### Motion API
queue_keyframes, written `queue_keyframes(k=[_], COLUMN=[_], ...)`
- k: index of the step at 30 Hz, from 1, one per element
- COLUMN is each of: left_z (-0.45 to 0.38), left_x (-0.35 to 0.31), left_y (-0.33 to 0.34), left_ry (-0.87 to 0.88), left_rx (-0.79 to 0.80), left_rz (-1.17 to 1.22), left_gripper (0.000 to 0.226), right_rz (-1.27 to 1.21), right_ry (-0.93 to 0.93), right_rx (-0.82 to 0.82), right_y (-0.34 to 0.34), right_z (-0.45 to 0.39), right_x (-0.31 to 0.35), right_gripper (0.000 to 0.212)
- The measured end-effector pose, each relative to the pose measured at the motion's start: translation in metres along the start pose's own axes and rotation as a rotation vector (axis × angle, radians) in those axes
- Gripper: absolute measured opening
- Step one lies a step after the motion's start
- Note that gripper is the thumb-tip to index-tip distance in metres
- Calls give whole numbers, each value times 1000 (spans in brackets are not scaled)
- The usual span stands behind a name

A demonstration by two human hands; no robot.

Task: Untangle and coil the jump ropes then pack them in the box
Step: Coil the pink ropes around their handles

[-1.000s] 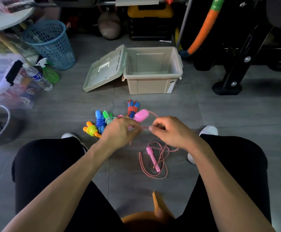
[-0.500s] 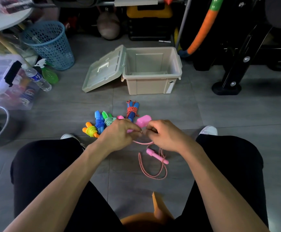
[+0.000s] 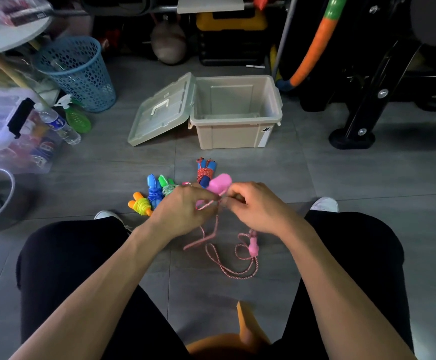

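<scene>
While both hands meet above the grey floor (image 3: pixel 341 178), the left hand (image 3: pixel 183 211) and the right hand (image 3: pixel 257 207) each pinch the pink rope (image 3: pixel 227 268) between curled fingers, close together, just in front of one pink handle (image 3: pixel 220 184). From there the rope hangs down and lies in loose loops on the floor, ending at the other pink handle (image 3: pixel 253 246) near the right wrist. Four coiled ropes lie beyond the hands (orange (image 3: pixel 140 203), blue (image 3: pixel 153 190), green (image 3: pixel 166 187), and red-wound (image 3: pixel 205 171)), side by side. Farther back stands the beige box (image 3: pixel 227 136), open, its lid (image 3: pixel 159 113) leaning off the left side.
</scene>
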State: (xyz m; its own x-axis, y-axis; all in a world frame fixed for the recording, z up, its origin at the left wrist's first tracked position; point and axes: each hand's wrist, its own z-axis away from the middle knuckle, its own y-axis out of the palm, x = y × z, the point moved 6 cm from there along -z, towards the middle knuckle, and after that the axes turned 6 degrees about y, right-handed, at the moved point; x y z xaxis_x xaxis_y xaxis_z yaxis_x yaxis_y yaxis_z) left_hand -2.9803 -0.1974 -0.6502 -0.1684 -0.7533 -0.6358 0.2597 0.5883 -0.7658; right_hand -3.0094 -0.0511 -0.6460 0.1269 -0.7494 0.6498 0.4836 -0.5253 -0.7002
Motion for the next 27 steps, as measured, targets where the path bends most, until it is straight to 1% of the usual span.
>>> queue_keyframes(k=[1, 2, 3, 5, 7, 8, 10, 12, 14, 15, 16, 17, 18, 19, 21, 23, 24, 25, 26, 27], left_z=[0, 0, -1, -1, 4, 6, 7, 3, 1, 1, 1, 1, 0, 0, -1, 3, 6, 8, 8, 6], left_x=[0, 4, 12, 35, 56, 61, 61, 45, 18, 8, -1, -5, -4, 1, 25, 53, 62, 67, 67, 61], left_y=[3, 3, 0, -10, -18, -19, -16, -8, -6, -4, -1, 1, 1, -1, -8, -16, -18, -18, -16, -12], left_ry=[1, -40, -117, -329, -513, -543, -510, -353, -150, -58, 18, 57, 49, -2, -219, -462, -525, -543, -522, -456], left_rx=[-3, -4, 1, 26, 107, 142, 171, 105, -3, -33, -51, -69, -93, -119, -113, -10, 44, 80, 97, 91], left_rz=[-44, -117, -217, -390, -484, -494, -433, -235, -25, 14, 3, -40, -98, -172, -333, -447, -471, -459, -406, -320], left_gripper=[17, 17, 18, 20, 22, 22, 21, 21, 32, 33, 28, 21, 16, 14, 15, 17, 18, 18, 17, 16], right_rz=[6, 17, 28, 35, 20, 13, 3, -3, -7, -9, -9, -3, 6, 12, 19, 27, 24, 17, 10, 7], right_ry=[-2, 4, 14, 42, 68, 72, 65, 47, 18, 3, -6, -8, -5, -1, 11, 24, 24, 24, 22, 20], right_rx=[12, 23, 31, 24, -21, -52, -89, -71, -37, -25, -17, -11, -5, -2, -13, -59, -84, -97, -99, -93], right_y=[3, 5, 6, 1, -8, -13, -18, -15, -8, -5, -2, -1, 0, 0, -4, -12, -15, -17, -18, -17], right_z=[0, 0, 0, 1, 2, 2, 1, 1, 1, 1, 1, 1, 1, 1, 2, 2, 2, 2, 2, 1], right_x=[3, 4, 3, 0, -6, -8, -10, -9, -5, -2, 0, 1, 2, 1, -2, -5, -7, -8, -9, -9], right_gripper=[25, 23, 20, 19, 19, 19, 18, 18, 21, 25, 29, 30, 30, 27, 22, 20, 19, 18, 17, 17])
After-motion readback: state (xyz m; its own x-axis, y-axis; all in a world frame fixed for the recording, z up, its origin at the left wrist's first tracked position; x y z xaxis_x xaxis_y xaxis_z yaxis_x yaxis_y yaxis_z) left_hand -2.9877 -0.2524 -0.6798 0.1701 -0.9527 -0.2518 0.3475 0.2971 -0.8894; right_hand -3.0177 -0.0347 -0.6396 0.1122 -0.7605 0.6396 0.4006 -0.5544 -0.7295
